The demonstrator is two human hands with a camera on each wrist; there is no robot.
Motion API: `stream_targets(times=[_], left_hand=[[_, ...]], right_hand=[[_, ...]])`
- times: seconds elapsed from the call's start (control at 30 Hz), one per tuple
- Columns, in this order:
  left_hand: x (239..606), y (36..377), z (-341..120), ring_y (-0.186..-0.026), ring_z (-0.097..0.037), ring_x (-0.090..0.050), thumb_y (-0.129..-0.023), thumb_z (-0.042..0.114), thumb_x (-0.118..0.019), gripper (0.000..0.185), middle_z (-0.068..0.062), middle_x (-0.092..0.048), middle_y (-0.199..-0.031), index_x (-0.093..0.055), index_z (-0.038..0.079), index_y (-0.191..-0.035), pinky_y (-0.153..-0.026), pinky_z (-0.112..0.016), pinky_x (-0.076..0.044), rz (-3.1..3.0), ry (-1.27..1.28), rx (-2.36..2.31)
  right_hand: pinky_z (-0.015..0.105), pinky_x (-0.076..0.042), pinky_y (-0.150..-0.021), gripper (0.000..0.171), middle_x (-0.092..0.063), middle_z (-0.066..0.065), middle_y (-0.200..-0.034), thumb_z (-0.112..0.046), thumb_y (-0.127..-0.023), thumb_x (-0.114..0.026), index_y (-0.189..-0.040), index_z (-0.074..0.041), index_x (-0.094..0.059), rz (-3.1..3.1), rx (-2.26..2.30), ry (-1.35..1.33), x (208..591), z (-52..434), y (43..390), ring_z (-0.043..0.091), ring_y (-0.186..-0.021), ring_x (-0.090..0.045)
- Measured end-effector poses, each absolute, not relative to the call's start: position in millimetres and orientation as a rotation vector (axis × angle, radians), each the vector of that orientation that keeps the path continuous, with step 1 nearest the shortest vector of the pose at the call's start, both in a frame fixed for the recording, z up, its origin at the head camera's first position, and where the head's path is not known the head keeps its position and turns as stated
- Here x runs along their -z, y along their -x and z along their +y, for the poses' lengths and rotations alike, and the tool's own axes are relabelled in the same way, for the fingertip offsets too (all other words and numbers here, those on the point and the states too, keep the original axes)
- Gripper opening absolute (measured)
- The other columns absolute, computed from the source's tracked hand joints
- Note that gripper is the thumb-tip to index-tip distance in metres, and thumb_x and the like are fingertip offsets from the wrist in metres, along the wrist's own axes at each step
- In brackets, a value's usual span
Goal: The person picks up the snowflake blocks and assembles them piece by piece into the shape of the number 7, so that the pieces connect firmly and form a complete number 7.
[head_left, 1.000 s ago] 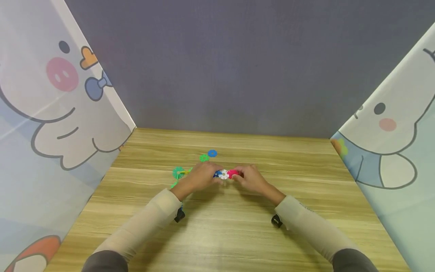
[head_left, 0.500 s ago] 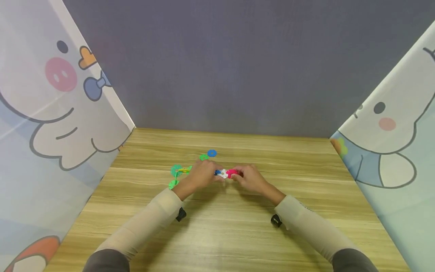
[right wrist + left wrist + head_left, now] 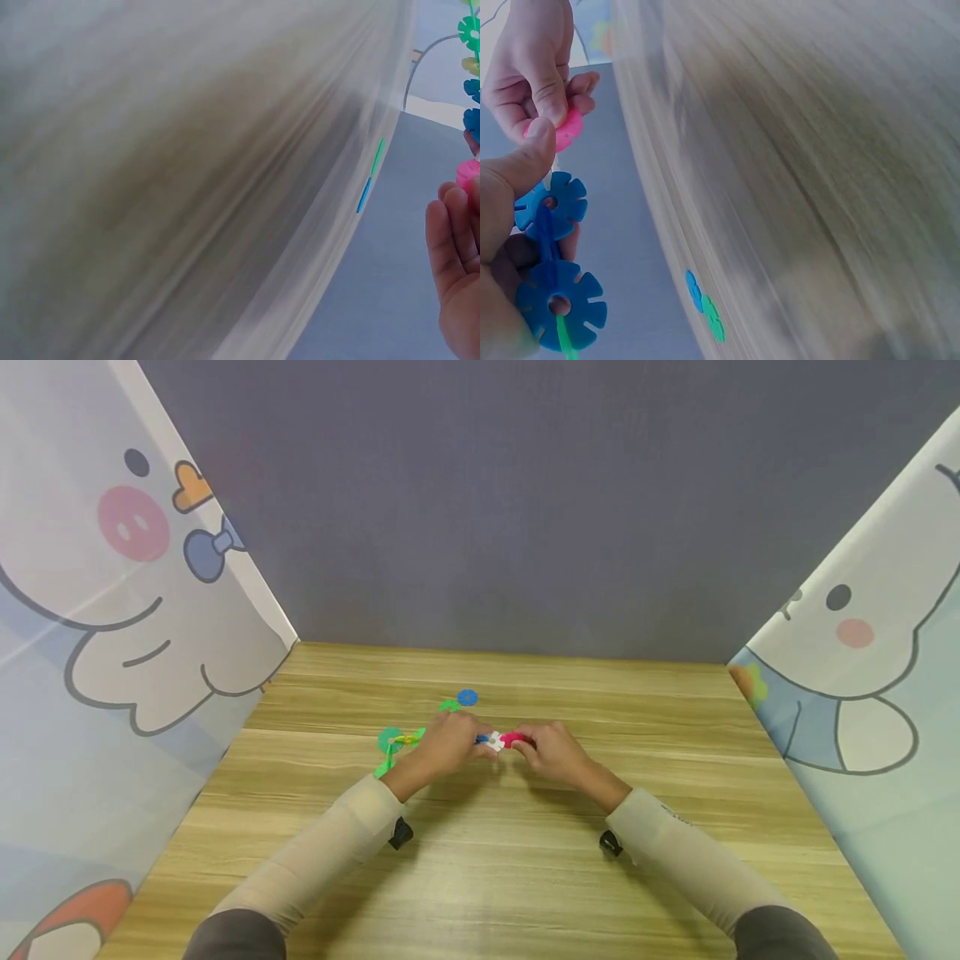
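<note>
My left hand (image 3: pixel 448 743) grips a chain of interlocking notched plastic discs. In the left wrist view, blue discs (image 3: pixel 591 315) run along beside its fingers, linked to one another at right angles. A white disc (image 3: pixel 495 742) stands at the chain's right end in the head view. Between thumb and fingers, my right hand (image 3: pixel 557 752) pinches a pink disc (image 3: pixel 511 740), whose edge meets the white one. To the left of my left hand the chain continues with yellow (image 3: pixel 406 739), teal (image 3: pixel 390 741) and green discs (image 3: pixel 384 768). My left palm hides part of it.
Behind my left hand, a loose blue disc (image 3: pixel 467 697) and a green disc (image 3: pixel 449 705) lie side by side on the wooden table (image 3: pixel 495 877). A grey panel (image 3: pixel 510 510) rises at the table's back, with cartoon-printed panels at both sides.
The pink disc has turned from nearly face-on to a narrower view. The chain's hanging left part swings slightly. Both hands stay almost in place.
</note>
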State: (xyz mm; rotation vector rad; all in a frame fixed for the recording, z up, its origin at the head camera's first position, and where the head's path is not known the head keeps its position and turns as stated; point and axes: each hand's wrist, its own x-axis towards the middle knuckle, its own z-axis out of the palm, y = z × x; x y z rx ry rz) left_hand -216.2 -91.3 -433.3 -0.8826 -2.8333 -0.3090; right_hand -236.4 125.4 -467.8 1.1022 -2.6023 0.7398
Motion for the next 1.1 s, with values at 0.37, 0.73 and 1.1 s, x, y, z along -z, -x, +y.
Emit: stream_targets(times=[0.37,0.73,1.1], left_hand=[[435.9,217.4,-94.9,-0.066,-0.010,-0.064,-0.076,0.040,-0.073,0.038,0.000,-0.074,-0.084,-0.075,0.015,-0.104,-0.059,-0.020,-0.053,-2.811,0.897,0.389],[435.8,217.7,-94.3,-0.072,-0.010,-0.067,-0.077,0.039,-0.071,0.040,-0.001,-0.075,-0.094,-0.074,0.014,-0.109,-0.062,-0.019,-0.055,-2.808,0.929,0.480],[432.6,217.0,-99.9,-0.057,-0.006,-0.058,-0.077,0.043,-0.072,0.045,0.001,-0.075,-0.102,-0.072,0.018,-0.114,-0.055,-0.021,-0.050,-2.857,0.886,0.371]], right_hand=[[0.012,-0.037,-0.048,0.006,-0.066,-0.002,-0.066,-0.015,-0.087,-0.070,-0.085,-0.010,-0.072,-2.501,-0.754,-1.142,469.0,120.1,238.6,-0.002,-0.051,-0.040],[0.013,-0.035,-0.043,0.006,-0.063,-0.002,-0.062,-0.015,-0.086,-0.071,-0.082,-0.011,-0.072,-2.479,-0.957,-1.122,471.7,120.4,239.2,-0.003,-0.050,-0.037],[0.014,-0.037,-0.048,0.006,-0.055,-0.009,-0.064,-0.020,-0.091,-0.066,-0.092,-0.014,-0.069,-2.657,-0.769,-1.212,463.9,116.1,241.9,-0.001,-0.051,-0.038]])
